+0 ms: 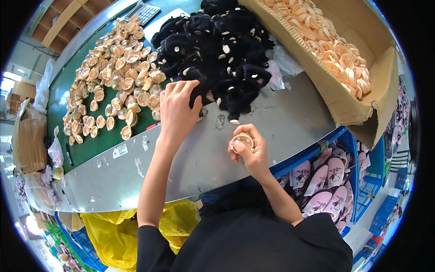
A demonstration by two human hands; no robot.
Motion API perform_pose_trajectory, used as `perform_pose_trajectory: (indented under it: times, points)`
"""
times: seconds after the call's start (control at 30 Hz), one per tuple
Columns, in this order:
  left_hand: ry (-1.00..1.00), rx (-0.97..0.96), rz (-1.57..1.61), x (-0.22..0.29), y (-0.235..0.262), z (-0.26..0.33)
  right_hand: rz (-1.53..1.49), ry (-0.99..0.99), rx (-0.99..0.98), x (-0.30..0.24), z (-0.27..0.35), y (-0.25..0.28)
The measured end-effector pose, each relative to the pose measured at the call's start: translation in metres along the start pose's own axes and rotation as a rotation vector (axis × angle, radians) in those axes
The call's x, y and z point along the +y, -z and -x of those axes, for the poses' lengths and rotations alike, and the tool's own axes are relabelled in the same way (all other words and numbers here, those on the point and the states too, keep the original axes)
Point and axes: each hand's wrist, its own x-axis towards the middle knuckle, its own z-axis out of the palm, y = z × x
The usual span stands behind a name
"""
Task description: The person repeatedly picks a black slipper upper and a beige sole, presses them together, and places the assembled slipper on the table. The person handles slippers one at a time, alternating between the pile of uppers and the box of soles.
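My right hand [249,152] is closed around a round beige plastic shell [243,141], with the thumb lying across its face. Above the metal edge of the table, my left hand [179,106] reaches to the near side of a heap of black fluffy pieces [195,45]. Its thumb and forefinger are apart, and I see nothing held between them. Small white parts [226,49] show all over the black heap. To the left of that hand spreads a wide scatter of round beige and brownish shells [120,63], several with their hollow sides up.
A cardboard box [312,68] full of pale peach plastic bands [337,54] stands at the right. Clear plastic bags [285,61] lie beside it. Below are blue crates with pink slippers [324,181] and a yellow bag [108,235]. A calculator [144,12] lies far back.
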Motion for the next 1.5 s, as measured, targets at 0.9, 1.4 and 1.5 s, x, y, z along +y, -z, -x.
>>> perform_pose_trajectory:
  times: [0.9,1.4,1.5]
  points:
    - [-0.112,0.178,0.434,0.04,0.057,0.021,0.523,0.501,0.106,-0.043,0.028,0.023]
    - [0.724,0.262,1.943,0.085,0.081,0.15,0.233,0.066,-0.192,-0.036,0.029,-0.037]
    - [0.669,0.209,2.062,0.083,0.083,0.155,0.247,0.101,-0.181,-0.034,0.03,-0.028]
